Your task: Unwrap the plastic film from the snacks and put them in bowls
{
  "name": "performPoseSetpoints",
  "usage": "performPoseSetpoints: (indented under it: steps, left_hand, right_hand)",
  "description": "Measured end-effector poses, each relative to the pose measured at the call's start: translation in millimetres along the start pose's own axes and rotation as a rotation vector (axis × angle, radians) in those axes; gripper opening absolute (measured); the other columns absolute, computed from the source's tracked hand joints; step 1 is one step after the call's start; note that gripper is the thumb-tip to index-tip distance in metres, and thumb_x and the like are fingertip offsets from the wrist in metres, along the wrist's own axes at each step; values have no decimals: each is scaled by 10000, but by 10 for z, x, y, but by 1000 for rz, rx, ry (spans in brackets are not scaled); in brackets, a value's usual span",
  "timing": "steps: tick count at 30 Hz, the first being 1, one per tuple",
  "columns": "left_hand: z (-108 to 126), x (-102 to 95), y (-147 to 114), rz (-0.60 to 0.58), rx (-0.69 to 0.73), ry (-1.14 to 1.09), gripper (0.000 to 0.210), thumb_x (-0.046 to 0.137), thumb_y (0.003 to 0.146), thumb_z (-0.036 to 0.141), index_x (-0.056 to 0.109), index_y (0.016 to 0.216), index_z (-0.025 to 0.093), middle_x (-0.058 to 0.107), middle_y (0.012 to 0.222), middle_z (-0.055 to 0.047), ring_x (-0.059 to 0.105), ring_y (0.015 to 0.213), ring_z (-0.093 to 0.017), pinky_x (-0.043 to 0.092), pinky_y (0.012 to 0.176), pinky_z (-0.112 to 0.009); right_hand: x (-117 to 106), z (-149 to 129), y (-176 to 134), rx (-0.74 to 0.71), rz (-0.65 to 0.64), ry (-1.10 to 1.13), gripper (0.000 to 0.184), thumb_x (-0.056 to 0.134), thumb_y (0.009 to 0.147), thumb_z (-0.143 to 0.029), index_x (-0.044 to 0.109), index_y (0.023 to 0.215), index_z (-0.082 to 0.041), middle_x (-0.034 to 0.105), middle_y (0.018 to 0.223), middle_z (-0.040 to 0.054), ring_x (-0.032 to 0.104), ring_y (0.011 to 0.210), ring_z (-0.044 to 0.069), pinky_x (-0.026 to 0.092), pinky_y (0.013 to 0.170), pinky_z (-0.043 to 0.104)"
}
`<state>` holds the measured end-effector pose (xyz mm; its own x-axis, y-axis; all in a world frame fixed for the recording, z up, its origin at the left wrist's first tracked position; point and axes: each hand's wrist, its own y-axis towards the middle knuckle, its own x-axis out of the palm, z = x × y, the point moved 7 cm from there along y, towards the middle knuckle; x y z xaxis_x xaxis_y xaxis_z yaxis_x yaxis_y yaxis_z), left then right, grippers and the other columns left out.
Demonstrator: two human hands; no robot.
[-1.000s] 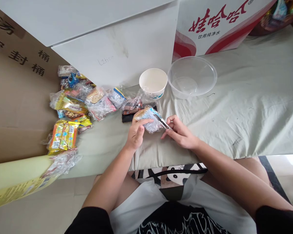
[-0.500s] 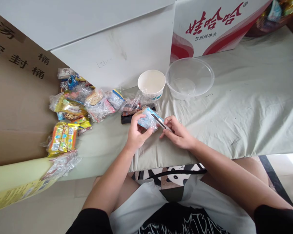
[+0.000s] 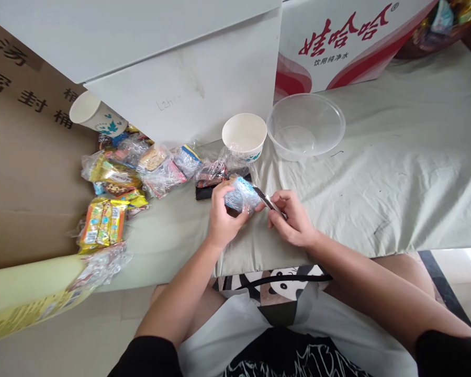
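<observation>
Blue-and-clear wrapped packet point(image 3: 241, 193) is held by the left hand point(image 3: 224, 217), fingers clamped on its left and lower sides. Packet is held up over the near half of the cloth-covered surface point(image 3: 396, 173), left of the middle of the near edge. Slim cutter-like tool point(image 3: 272, 204) is gripped by the right hand point(image 3: 292, 220), fingers closed around its lower part; its dark tip is pointed up-left, at the packet's right side. Whether the wrap is touched by the tip cannot be told.

Just behind the packet, a black flat item point(image 3: 203, 192) is partly hidden by the left hand; a reddish-brown wrapped snack point(image 3: 214, 170) is seen against it. Farther back, toward the far edge, a white paper bowl point(image 3: 244, 131) is set upright, with a clear plastic tub point(image 3: 294, 139) just beside it on the right. Behind these, the far side is lined by a white box point(image 3: 188, 94) and a red-and-white carton point(image 3: 337, 47).

At the surface's left end, wrapped snacks point(image 3: 157, 165) are heaped against a brown carton point(image 3: 31, 173); orange-and-yellow packs point(image 3: 104, 222) are laid nearer the front-left corner. A tilted paper cup point(image 3: 110, 120) is seen above the heap's back; its support cannot be told. At the far-right corner, a dark basket point(image 3: 410, 50) is partly cut off by the view.
</observation>
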<state>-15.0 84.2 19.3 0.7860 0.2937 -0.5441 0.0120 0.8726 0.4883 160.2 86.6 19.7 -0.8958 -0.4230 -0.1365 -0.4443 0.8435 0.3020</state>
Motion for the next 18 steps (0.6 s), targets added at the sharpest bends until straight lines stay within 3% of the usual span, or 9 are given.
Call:
performPoseSetpoints:
  steps: [4, 7, 9, 13, 18]
  left_hand:
    - [198, 44, -5, -80, 143, 124, 526, 744, 852, 308, 464, 1296, 265, 555, 1341, -126, 560, 1297, -295, 477, 1097, -500]
    - [287, 84, -22, -143, 192, 135, 517, 724, 864, 277, 475, 1318, 270, 528, 1382, -141, 558, 1308, -304, 485, 1094, -509]
    - [287, 74, -15, -146, 178, 121, 529, 717, 855, 224, 475, 1323, 269, 536, 1376, -139, 562, 1309, -302, 487, 1096, -511]
    - [221, 20, 23, -139, 129, 78, 610, 754, 806, 217, 470, 1344, 264, 549, 1371, -136, 556, 1320, -313, 479, 1112, -525]
    - [96, 18, 16, -167, 37, -56, 612, 738, 817, 223, 477, 1369, 255, 536, 1402, -145, 539, 1355, -305, 498, 1104, -483]
  right_hand:
    - [23, -128, -16, -98, -34, -33, 329, 406, 1026, -221, 363, 1348, -271, 753, 1021, 46, 679, 624, 129, 567, 631, 300]
    - [40, -84, -7, -52, -94, -156, 319, 459, 985, -225, 473, 1300, -271, 748, 845, 8, 709, 648, 166, 574, 643, 316]
    - [-13, -14, 12, 31, -66, -206, 307, 481, 953, -215, 506, 1254, -272, 758, 841, 7, 698, 615, 171, 564, 622, 321]
    - [-168, 80, 62, 211, 54, -170, 291, 486, 925, -181, 519, 1204, -256, 783, 1063, 52, 714, 625, 175, 583, 662, 351]
    - [-168, 88, 103, 286, -4, -215, 271, 494, 934, -170, 557, 1185, -251, 775, 973, 40, 720, 670, 189, 581, 727, 366]
